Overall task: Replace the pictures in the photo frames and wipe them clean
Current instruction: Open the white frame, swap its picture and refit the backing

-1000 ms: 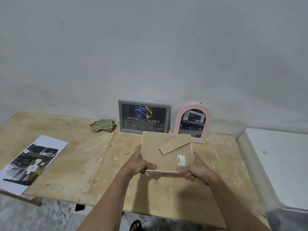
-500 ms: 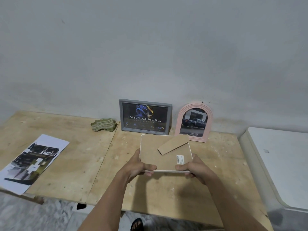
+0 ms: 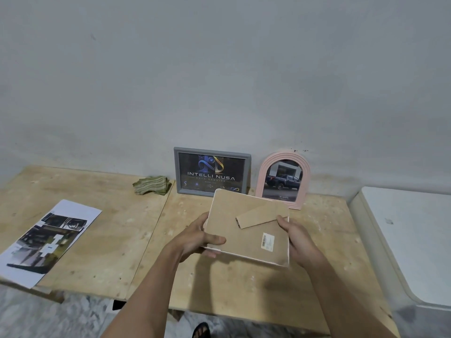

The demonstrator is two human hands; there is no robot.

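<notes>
Hands: left (image 3: 195, 240), right (image 3: 296, 241) gripping frame (image 3: 246, 230) edges, back up.

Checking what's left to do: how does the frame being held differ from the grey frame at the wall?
The held frame is off the table in both hands, tilted, brown back and folding stand showing; the grey frame stands upright against the wall, picture facing out. Held rim looks pale; the other's is grey. Both are rectangular.

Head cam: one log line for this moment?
held: frame, back up | left hand: left edge | right hand: right edge | cloth: untouched | stage: opening back
</notes>
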